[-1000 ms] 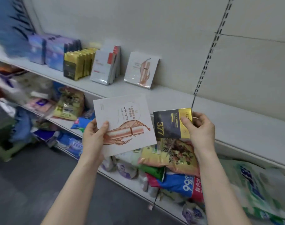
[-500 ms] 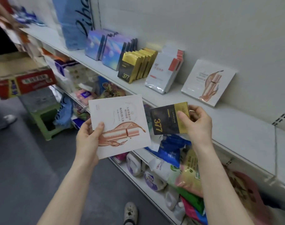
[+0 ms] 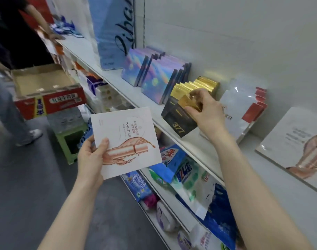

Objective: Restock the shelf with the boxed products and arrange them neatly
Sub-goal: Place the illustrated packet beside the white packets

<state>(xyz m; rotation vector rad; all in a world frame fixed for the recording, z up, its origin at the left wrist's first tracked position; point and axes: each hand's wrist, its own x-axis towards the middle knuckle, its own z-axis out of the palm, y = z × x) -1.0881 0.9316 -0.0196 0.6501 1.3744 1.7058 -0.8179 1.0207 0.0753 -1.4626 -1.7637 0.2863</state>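
The left hand (image 3: 90, 159) has its grip closed on the near left corner of a flat white box (image 3: 129, 134) printed with a rose-gold tube, thumb on the face and fingers behind. It holds the box in the air in front of the shelf (image 3: 262, 159).

The right hand (image 3: 206, 112) reaches to the upper shelf. Its grip pinches the gold top of a black-and-gold box marked 377 (image 3: 181, 121), thumb on the near side and fingers curled over the top. This box leans at the front of a row of matching gold-topped boxes (image 3: 199, 85); whether its lower edge touches the shelf I cannot tell.

Left of that row stand iridescent boxes (image 3: 154, 76), and farther left a tall blue bag (image 3: 114, 33). To the right stand white packs with red corners (image 3: 244, 112), then a second white box (image 3: 294, 145) propped against the back wall.

The lower shelf holds bagged goods (image 3: 186, 170). At far left an open red-sided carton (image 3: 46, 91) shows its brown inside, above a green stool (image 3: 71, 141). Another person (image 3: 24, 33) stands there.
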